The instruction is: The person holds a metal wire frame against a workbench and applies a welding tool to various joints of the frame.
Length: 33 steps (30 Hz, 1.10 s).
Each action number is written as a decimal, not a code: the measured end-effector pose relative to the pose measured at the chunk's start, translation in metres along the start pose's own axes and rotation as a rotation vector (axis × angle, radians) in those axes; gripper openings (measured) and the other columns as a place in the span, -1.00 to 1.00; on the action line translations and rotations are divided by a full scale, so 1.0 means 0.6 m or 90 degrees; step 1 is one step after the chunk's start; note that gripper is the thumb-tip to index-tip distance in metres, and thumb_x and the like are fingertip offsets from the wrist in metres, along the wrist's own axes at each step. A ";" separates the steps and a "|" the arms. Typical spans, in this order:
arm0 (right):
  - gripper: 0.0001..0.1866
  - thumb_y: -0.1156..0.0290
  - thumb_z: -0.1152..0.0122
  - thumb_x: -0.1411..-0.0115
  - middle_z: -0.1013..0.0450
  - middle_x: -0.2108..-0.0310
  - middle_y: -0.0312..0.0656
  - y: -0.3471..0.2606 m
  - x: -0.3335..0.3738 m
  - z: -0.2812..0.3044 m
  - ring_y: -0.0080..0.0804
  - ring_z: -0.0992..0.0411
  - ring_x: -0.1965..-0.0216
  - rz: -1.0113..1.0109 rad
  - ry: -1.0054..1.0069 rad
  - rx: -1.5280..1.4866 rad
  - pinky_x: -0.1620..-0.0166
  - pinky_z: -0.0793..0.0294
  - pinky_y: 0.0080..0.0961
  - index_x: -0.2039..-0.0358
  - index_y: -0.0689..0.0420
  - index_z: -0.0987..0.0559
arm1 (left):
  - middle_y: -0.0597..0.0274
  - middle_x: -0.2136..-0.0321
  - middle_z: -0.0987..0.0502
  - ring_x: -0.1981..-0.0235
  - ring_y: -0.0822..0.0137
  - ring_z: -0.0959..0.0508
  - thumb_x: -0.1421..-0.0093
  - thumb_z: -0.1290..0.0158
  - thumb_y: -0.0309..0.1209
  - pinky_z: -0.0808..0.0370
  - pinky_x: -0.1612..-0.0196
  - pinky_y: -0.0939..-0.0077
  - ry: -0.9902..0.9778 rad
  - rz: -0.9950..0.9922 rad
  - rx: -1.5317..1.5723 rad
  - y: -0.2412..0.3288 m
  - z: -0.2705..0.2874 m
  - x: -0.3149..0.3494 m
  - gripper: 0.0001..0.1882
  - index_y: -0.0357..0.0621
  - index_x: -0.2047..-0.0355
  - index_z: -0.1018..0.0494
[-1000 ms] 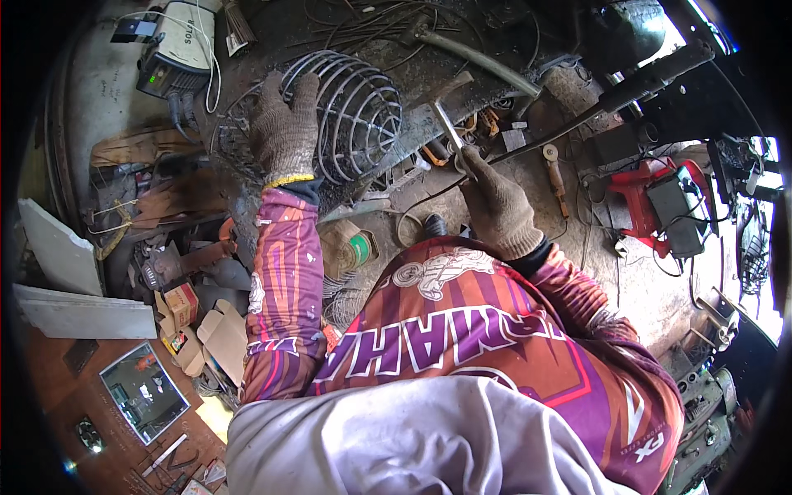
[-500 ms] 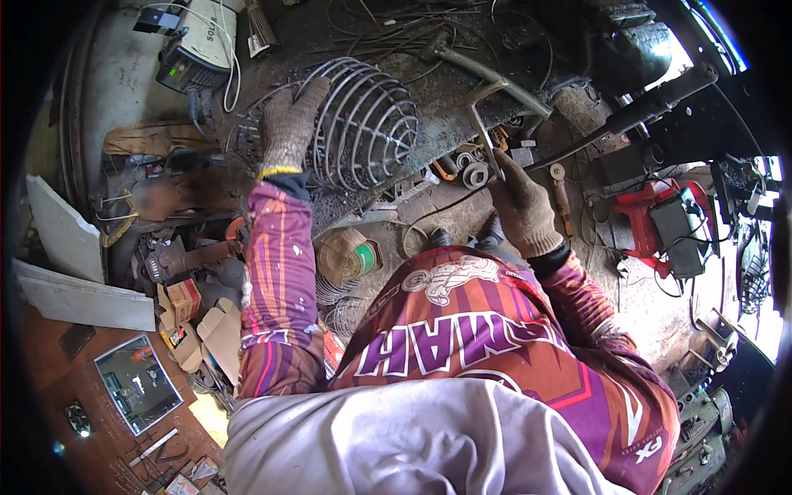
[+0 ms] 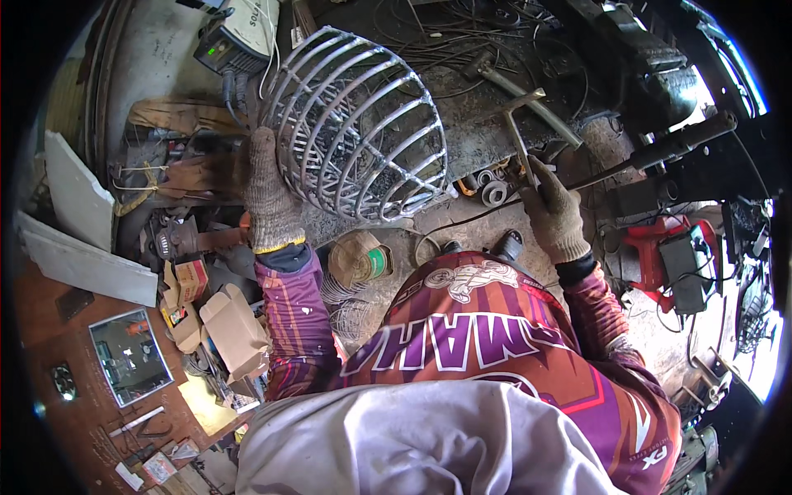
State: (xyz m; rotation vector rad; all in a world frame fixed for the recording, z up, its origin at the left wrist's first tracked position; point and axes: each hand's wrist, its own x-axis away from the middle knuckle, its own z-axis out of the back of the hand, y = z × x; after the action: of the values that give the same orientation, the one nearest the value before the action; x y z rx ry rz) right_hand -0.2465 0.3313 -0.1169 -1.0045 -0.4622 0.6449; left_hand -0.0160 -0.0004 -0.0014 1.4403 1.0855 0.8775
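Note:
A domed cage of welded grey metal rods (image 3: 363, 132) stands tilted above the dark workbench (image 3: 470, 124). My gloved left hand (image 3: 274, 194) grips its left edge, with the fingertips partly hidden against the rods. To the right of the cage, my gloved right hand (image 3: 553, 213) is closed round the thin handle of a chipping hammer (image 3: 521, 111). The hammer's head points up and away over the bench edge, apart from the cage. Beyond the hammer lies a thick metal bar (image 3: 536, 107) on the bench.
A welding machine (image 3: 235, 41) stands at the far left. Rods and cables litter the bench. A black cable (image 3: 478, 219) runs across to the right, near a red and black machine (image 3: 672, 252). Cardboard boxes (image 3: 233, 326) and a round carton (image 3: 359, 257) sit at lower left.
My left hand has raised and tipped the cage, which now looks larger and turned. My right hand with the chipping hammer has shifted slightly right and nearer in the picture as the view moved.

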 end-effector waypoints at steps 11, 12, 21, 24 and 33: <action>-0.40 0.31 -0.26 -0.33 -0.62 0.00 0.07 -0.064 -0.035 -0.033 -0.25 -0.62 -0.01 -0.074 -0.160 0.009 -0.05 -0.54 -0.40 -0.35 0.16 -0.41 | 0.19 -0.23 -0.52 -0.21 0.12 -0.53 -0.45 -0.02 0.03 -0.44 -0.31 0.01 -0.046 0.108 0.271 0.017 0.052 0.055 -0.44 0.00 -0.30 -0.42; -0.40 0.31 -0.26 -0.33 -0.60 -0.04 0.06 -0.046 -0.032 -0.039 -0.28 -0.60 -0.04 -0.056 -0.154 -0.006 -0.08 -0.53 -0.41 -0.34 0.19 -0.41 | 0.17 -0.25 -0.51 -0.22 0.09 -0.52 -0.46 0.00 0.04 -0.43 -0.31 -0.02 -0.008 0.104 0.289 0.012 0.056 0.052 -0.43 0.00 -0.32 -0.40; -0.42 0.34 -0.25 -0.33 -0.56 -0.13 0.06 0.002 -0.033 -0.056 -0.26 -0.55 -0.14 -0.078 -0.161 -0.009 -0.14 -0.50 -0.40 -0.32 0.25 -0.43 | 0.09 -0.31 -0.44 -0.25 0.20 -0.50 -0.54 0.14 -0.16 -0.38 -0.37 0.19 -0.044 0.076 0.441 -0.079 0.149 0.033 -0.50 -0.15 -0.35 -0.34; -0.45 0.28 -0.21 -0.35 -0.58 -0.08 0.12 0.009 -0.035 -0.058 -0.06 -0.57 -0.12 -0.072 -0.150 0.038 -0.12 -0.52 -0.29 -0.31 0.18 -0.45 | 0.05 -0.35 -0.39 -0.28 0.22 -0.48 -0.56 0.19 -0.20 -0.34 -0.41 0.19 0.088 0.132 0.433 -0.086 0.143 0.031 -0.49 -0.19 -0.38 -0.29; -0.48 0.11 -0.11 -0.37 -0.58 0.00 0.19 -0.015 -0.032 -0.065 0.20 -0.53 -0.09 -0.035 -0.069 0.214 -0.08 -0.52 -0.07 -0.28 0.01 -0.50 | 0.10 -0.05 -0.60 0.04 0.22 -0.65 -0.47 -0.02 -0.29 -0.60 -0.05 0.33 0.050 -0.270 -0.297 -0.068 0.169 0.040 -0.64 -0.26 -0.13 -0.49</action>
State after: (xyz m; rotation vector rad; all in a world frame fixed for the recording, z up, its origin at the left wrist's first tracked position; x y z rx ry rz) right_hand -0.2335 0.2902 -0.1284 -0.6388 -0.4559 0.7028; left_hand 0.0802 -0.0096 -0.0577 0.7601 1.1005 0.8120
